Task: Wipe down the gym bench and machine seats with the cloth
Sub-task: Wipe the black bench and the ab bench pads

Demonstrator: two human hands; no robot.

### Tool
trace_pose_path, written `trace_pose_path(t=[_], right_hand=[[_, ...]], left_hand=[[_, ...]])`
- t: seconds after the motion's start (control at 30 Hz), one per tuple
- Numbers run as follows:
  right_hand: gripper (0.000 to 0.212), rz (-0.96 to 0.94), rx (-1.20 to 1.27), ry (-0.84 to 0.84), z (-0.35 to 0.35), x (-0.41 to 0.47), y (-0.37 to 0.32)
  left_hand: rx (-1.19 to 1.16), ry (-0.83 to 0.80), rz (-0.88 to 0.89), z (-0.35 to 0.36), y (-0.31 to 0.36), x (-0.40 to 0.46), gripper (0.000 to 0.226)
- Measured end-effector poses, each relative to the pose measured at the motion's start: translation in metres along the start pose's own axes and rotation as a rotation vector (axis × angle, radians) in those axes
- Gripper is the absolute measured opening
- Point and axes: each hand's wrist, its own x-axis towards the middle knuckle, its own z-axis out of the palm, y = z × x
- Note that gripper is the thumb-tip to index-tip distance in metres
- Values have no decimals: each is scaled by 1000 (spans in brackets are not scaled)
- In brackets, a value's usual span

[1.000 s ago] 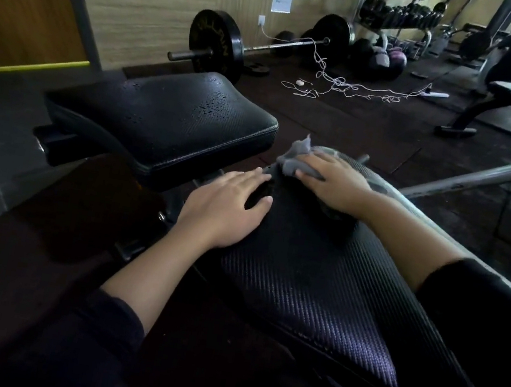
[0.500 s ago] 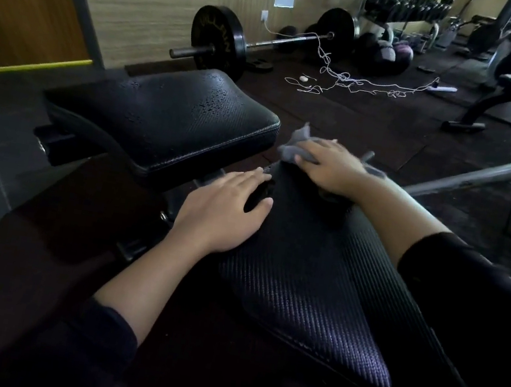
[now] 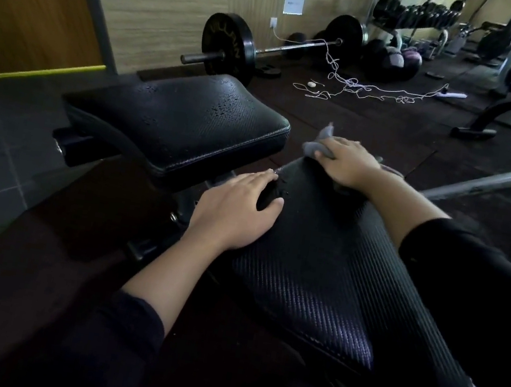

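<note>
Cloth point(image 3: 320, 145) lies bunched at the bench pad's point(image 3: 319, 270) twelve o'clock end, pressed under the right hand point(image 3: 347, 164), whose fingers curl over it. Left hand point(image 3: 237, 214) rests flat, fingers spread, at nine o'clock.

The bench pad point(image 3: 319, 270) is black vinyl with a ribbed, carbon-weave texture that catches a dull sheen. Just beyond it, the seat pad point(image 3: 185, 122) is smoother pebbled leatherette, glossier, with pale stitching along the edge and what looks like wet droplets on top. The cloth point(image 3: 317, 144) at the bench pad's far end is soft grey fabric, matt. Past the seat pad, the barbell point(image 3: 290, 48) has a bare metal shaft and matt black plates. Wall behind looks like wood grain.
</note>
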Motion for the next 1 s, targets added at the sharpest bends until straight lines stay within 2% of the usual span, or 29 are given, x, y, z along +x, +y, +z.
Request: trace_pose_path(t=[0.13, 0.27, 0.47, 0.67, 0.83, 1.0], right_hand=[[43, -170, 17, -22, 10, -37, -38], [42, -293, 106, -61, -2, -99, -15], [47, -105, 128, -33, -10, -97, 18], [42, -56, 77, -3, 1, -81, 12], [46, -33, 94, -8, 1, -80, 13], [46, 10, 74, 28, -4, -87, 4]], left_hand=[[12, 29, -55, 0, 1, -1, 60], [7, 10, -56, -1, 2, -2, 59], [30, -43, -81, -8, 9, -8, 57], [75, -81, -89, -10, 12, -8, 58], [61, -58, -40, -5, 7, -3, 60], [27, -117, 23, -2, -5, 7, 64]])
